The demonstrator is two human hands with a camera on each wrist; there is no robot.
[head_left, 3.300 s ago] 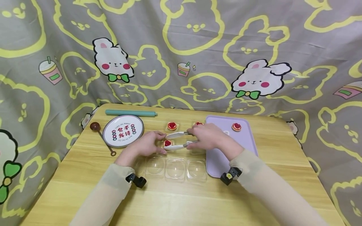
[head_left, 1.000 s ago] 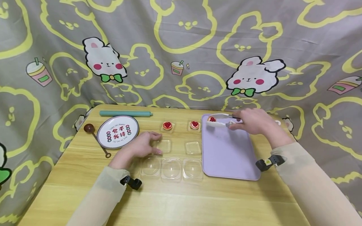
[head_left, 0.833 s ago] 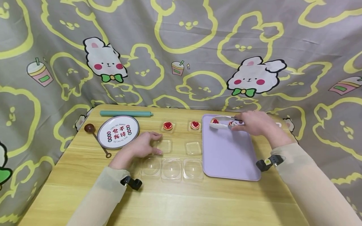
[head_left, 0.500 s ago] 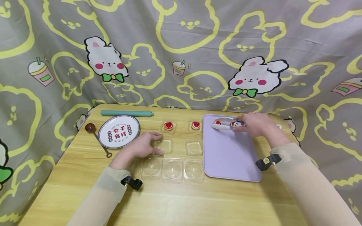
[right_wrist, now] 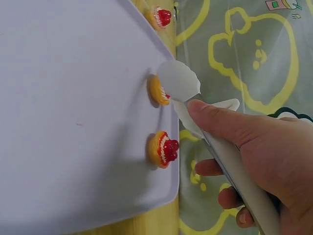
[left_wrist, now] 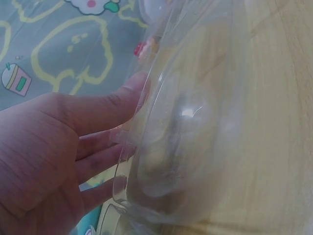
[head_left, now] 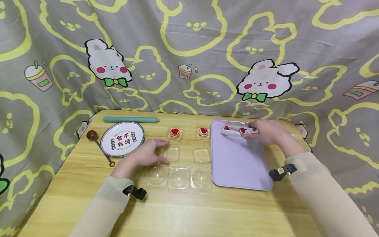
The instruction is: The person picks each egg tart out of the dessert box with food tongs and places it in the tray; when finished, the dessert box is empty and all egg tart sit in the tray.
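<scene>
My right hand (head_left: 267, 131) grips a pair of tongs (right_wrist: 181, 81) with white tips and a metal handle. Its tips lie over the far end of the lilac tray (head_left: 241, 164), around one small tart (right_wrist: 157, 90) with red topping. Another red-topped tart (right_wrist: 164, 149) sits beside it on the tray; whether the tongs still pinch the first one I cannot tell. My left hand (head_left: 145, 153), thumb and fingers spread, reaches to a clear plastic box (head_left: 171, 154) and seems to touch its edge. In the left wrist view, clear plastic (left_wrist: 190, 132) stands close before the fingers.
Two more tarts (head_left: 175, 132) (head_left: 203, 131) sit in clear boxes at the back. A second clear box (head_left: 202, 156) and a row of clear domed pieces (head_left: 179, 178) lie in front. To the left are a plate (head_left: 122, 139), a brown ladle (head_left: 92, 135) and a teal rod (head_left: 130, 119).
My right hand has carried a tart with the tongs from the box by my left hand onto the tray, then shifted it slightly right. My left hand has stayed by that box.
</scene>
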